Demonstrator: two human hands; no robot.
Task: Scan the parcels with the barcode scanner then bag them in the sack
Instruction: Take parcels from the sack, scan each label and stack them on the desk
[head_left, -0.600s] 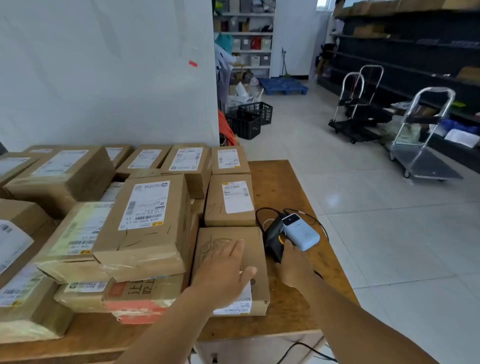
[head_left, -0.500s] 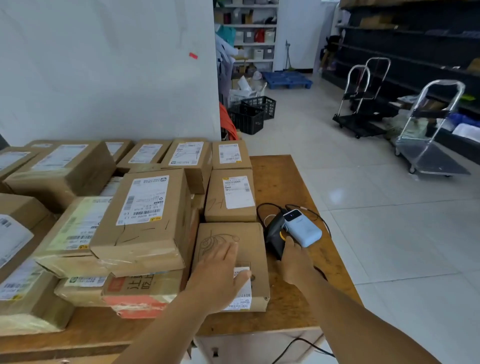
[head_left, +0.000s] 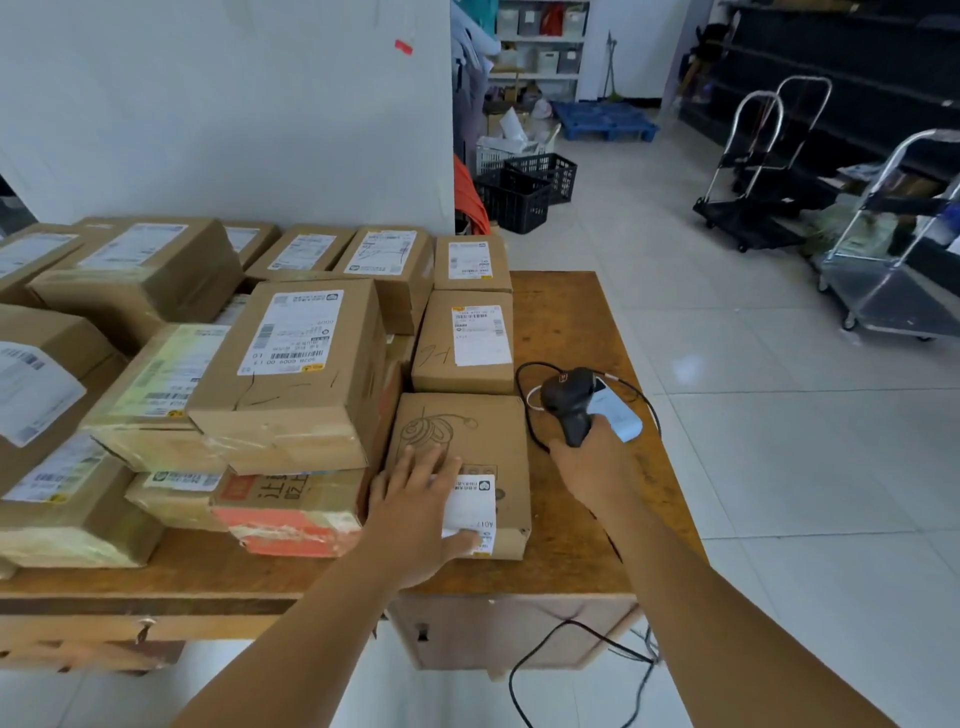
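Two bare forearms, seemingly sleeveless

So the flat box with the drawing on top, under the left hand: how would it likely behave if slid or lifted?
The flat box looks like stiff cardboard with crisp edges, so it should probably keep its shape. It lies low and wide on the wooden table, so tipping seems unlikely. The left hand rests flat on it; its smooth top may slide easily.

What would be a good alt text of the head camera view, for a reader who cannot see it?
A person's left hand rests flat on a small cardboard parcel at the near edge of a wooden table, while the right hand grips a black barcode scanner beside it. More labelled parcels are stacked to the left; platform trolleys stand on the tiled floor behind.
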